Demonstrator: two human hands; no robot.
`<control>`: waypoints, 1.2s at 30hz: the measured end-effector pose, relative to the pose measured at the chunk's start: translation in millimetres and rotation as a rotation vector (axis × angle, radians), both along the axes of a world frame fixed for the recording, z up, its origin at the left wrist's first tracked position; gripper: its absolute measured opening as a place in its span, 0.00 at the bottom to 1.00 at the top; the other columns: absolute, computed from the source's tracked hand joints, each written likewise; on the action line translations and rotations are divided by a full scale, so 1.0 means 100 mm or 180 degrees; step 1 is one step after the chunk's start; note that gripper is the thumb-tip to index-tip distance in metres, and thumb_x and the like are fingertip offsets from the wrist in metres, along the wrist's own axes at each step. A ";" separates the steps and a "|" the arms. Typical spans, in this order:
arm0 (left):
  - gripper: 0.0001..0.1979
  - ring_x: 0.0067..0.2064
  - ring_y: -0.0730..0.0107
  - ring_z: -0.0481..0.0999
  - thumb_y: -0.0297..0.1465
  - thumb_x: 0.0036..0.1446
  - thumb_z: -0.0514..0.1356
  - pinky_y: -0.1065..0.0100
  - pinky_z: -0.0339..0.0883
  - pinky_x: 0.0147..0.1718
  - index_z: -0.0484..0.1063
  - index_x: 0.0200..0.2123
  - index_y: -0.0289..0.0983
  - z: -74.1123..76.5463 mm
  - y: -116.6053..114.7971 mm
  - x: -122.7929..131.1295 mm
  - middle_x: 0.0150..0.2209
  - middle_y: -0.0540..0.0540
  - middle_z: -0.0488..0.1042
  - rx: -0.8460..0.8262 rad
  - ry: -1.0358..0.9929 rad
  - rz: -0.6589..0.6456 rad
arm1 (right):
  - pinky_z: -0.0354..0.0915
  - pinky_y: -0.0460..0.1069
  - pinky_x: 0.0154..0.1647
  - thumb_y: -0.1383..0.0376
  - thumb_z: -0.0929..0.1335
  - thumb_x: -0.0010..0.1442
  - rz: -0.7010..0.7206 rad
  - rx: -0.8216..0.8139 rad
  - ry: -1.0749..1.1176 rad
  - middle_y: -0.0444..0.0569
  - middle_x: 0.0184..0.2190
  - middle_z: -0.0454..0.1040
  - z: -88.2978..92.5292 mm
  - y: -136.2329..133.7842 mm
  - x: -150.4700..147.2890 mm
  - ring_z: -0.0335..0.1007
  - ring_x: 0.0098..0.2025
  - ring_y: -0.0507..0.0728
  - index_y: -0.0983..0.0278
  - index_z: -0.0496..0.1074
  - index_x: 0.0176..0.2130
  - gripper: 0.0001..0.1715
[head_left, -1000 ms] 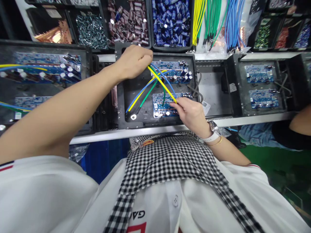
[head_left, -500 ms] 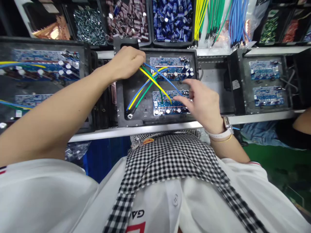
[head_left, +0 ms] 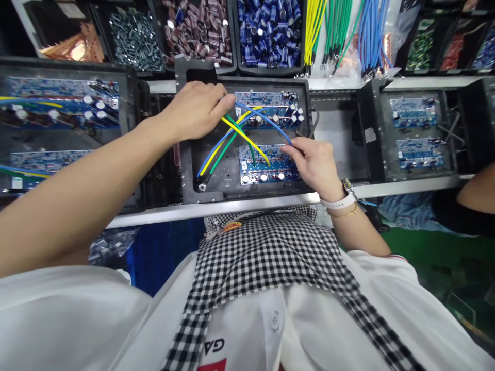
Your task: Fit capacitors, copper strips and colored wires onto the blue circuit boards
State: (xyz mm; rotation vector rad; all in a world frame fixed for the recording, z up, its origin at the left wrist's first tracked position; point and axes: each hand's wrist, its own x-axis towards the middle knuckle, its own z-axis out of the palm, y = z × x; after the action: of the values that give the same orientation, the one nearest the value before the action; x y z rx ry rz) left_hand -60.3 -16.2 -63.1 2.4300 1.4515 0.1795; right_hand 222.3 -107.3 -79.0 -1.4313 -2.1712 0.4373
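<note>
My right hand (head_left: 312, 164) pinches the lower end of a blue wire (head_left: 270, 121) between thumb and fingertips, over the right part of the lower circuit board (head_left: 251, 172). At the other end of the wires, my left hand (head_left: 203, 109) is closed around the bundle, including a yellow wire (head_left: 247, 138) and a green wire (head_left: 233, 121); its grip hides their tips. The yellow and green wires run down to the lower board. More wires arc from the upper circuit board (head_left: 266, 98) to the lower left of the black tray (head_left: 224, 183).
Behind the tray stand bins of brown capacitors (head_left: 197, 33), blue capacitors (head_left: 270, 33) and screws (head_left: 135, 41). Blue wires (head_left: 373, 36) hang beside yellow and green ones. Other trays with boards flank mine, left and right (head_left: 419, 134). A metal rail (head_left: 232, 208) runs along the front.
My right thumb and fingers were apart near the blue wire; now they have closed on its end. My left hand has turned slightly, still holding the wires. The whole view has shifted a little.
</note>
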 end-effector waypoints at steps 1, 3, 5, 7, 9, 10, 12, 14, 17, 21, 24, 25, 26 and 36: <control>0.31 0.51 0.53 0.70 0.49 0.69 0.34 0.52 0.57 0.58 0.69 0.47 0.36 0.00 -0.01 0.00 0.46 0.39 0.74 0.0039 0.0049 -0.0008 | 0.57 0.49 0.31 0.57 0.65 0.68 0.0024 0.0010 -0.0004 0.44 0.23 0.68 -0.02 -0.01 0.01 0.63 0.26 0.53 0.60 0.65 0.26 0.20; 0.32 0.49 0.53 0.71 0.49 0.69 0.33 0.53 0.59 0.57 0.70 0.45 0.36 0.00 -0.03 0.00 0.44 0.38 0.74 0.0141 0.0105 -0.0009 | 0.57 0.49 0.32 0.58 0.65 0.68 0.0070 0.0052 -0.0010 0.44 0.23 0.68 -0.02 -0.02 0.01 0.64 0.27 0.53 0.61 0.66 0.26 0.19; 0.32 0.49 0.55 0.71 0.48 0.70 0.32 0.54 0.59 0.57 0.70 0.43 0.36 0.00 -0.05 -0.01 0.43 0.38 0.74 0.0241 0.0142 0.0003 | 0.58 0.49 0.32 0.59 0.65 0.68 0.0116 0.0102 -0.0021 0.45 0.25 0.70 -0.02 -0.04 0.02 0.65 0.28 0.53 0.61 0.67 0.27 0.17; 0.32 0.48 0.58 0.71 0.46 0.70 0.32 0.56 0.57 0.60 0.70 0.41 0.36 0.00 -0.09 -0.03 0.41 0.39 0.74 0.0269 0.0154 -0.0002 | 0.58 0.48 0.33 0.60 0.65 0.68 0.0172 0.0137 -0.0027 0.45 0.26 0.71 -0.02 -0.05 0.03 0.66 0.29 0.54 0.61 0.69 0.29 0.16; 0.33 0.47 0.61 0.72 0.44 0.71 0.31 0.56 0.51 0.64 0.71 0.39 0.34 0.00 -0.13 -0.05 0.38 0.40 0.74 0.0220 0.0105 0.0001 | 0.58 0.48 0.33 0.61 0.65 0.68 0.0223 0.0127 -0.0053 0.45 0.26 0.71 -0.02 -0.06 0.04 0.66 0.29 0.54 0.61 0.69 0.30 0.15; 0.33 0.47 0.61 0.73 0.43 0.71 0.31 0.57 0.49 0.66 0.71 0.39 0.32 0.00 -0.16 -0.05 0.36 0.41 0.74 0.0179 0.0056 0.0015 | 0.58 0.48 0.33 0.61 0.65 0.69 0.0234 0.0130 -0.0076 0.45 0.26 0.70 -0.03 -0.07 0.04 0.66 0.30 0.54 0.61 0.70 0.30 0.15; 0.33 0.48 0.61 0.73 0.41 0.71 0.32 0.56 0.45 0.68 0.73 0.39 0.30 0.00 -0.20 -0.05 0.37 0.40 0.75 0.0105 -0.0068 0.0116 | 0.58 0.49 0.33 0.60 0.64 0.69 0.0250 0.0159 -0.0169 0.46 0.26 0.70 -0.04 -0.08 0.04 0.66 0.30 0.54 0.61 0.70 0.30 0.16; 0.31 0.54 0.58 0.71 0.40 0.70 0.35 0.52 0.38 0.69 0.74 0.41 0.31 0.01 -0.24 -0.04 0.44 0.38 0.75 0.0093 -0.0177 0.0346 | 0.58 0.49 0.34 0.59 0.63 0.70 0.0322 0.0183 -0.0353 0.46 0.27 0.70 -0.04 -0.09 0.02 0.65 0.31 0.55 0.61 0.70 0.31 0.17; 0.26 0.63 0.56 0.63 0.41 0.69 0.38 0.42 0.25 0.69 0.75 0.44 0.40 0.00 -0.25 -0.02 0.58 0.43 0.69 0.0040 -0.0325 0.0770 | 0.58 0.49 0.34 0.56 0.62 0.70 0.0471 0.0098 -0.0702 0.47 0.28 0.71 -0.03 -0.10 -0.03 0.66 0.32 0.55 0.62 0.72 0.32 0.18; 0.25 0.72 0.61 0.46 0.45 0.68 0.38 0.40 0.22 0.69 0.70 0.53 0.47 -0.06 -0.24 -0.06 0.69 0.54 0.56 -0.0100 -0.0453 0.1053 | 0.64 0.51 0.40 0.50 0.65 0.66 0.0423 0.0050 -0.0382 0.50 0.36 0.73 0.04 -0.10 -0.03 0.69 0.38 0.58 0.62 0.74 0.46 0.20; 0.28 0.74 0.63 0.40 0.49 0.67 0.37 0.43 0.31 0.71 0.63 0.62 0.48 -0.09 -0.29 -0.12 0.71 0.56 0.50 -0.0008 -0.0630 0.1158 | 0.67 0.54 0.45 0.49 0.67 0.64 0.0020 0.0116 0.0294 0.52 0.42 0.73 0.04 -0.07 0.12 0.69 0.40 0.58 0.60 0.71 0.55 0.26; 0.29 0.74 0.63 0.41 0.49 0.67 0.37 0.45 0.34 0.71 0.59 0.65 0.48 -0.08 -0.32 -0.14 0.72 0.55 0.49 0.0039 -0.0715 0.1196 | 0.68 0.55 0.46 0.49 0.67 0.64 -0.0206 0.0140 0.0447 0.52 0.44 0.72 0.02 -0.04 0.19 0.69 0.40 0.58 0.60 0.71 0.56 0.27; 0.30 0.74 0.63 0.42 0.49 0.67 0.38 0.47 0.37 0.71 0.56 0.67 0.48 -0.07 -0.36 -0.15 0.72 0.54 0.48 0.0094 -0.0778 0.1242 | 0.68 0.56 0.46 0.49 0.67 0.64 -0.0446 0.0147 0.0550 0.54 0.46 0.71 -0.03 -0.01 0.28 0.69 0.41 0.58 0.59 0.70 0.57 0.28; 0.31 0.55 0.42 0.76 0.37 0.64 0.52 0.49 0.71 0.51 0.54 0.67 0.31 0.17 -1.02 0.02 0.53 0.28 0.73 -0.0196 0.0718 0.2320 | 0.59 0.64 0.67 0.45 0.69 0.59 -0.1309 -0.1769 0.2455 0.54 0.52 0.78 -0.62 0.15 0.62 0.71 0.59 0.65 0.61 0.79 0.48 0.27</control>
State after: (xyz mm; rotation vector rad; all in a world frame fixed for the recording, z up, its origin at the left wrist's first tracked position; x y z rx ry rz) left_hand -58.2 -118.5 -46.3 1.8092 2.3478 0.0108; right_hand 284.5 -92.7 -140.6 -1.5677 -1.1490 1.2533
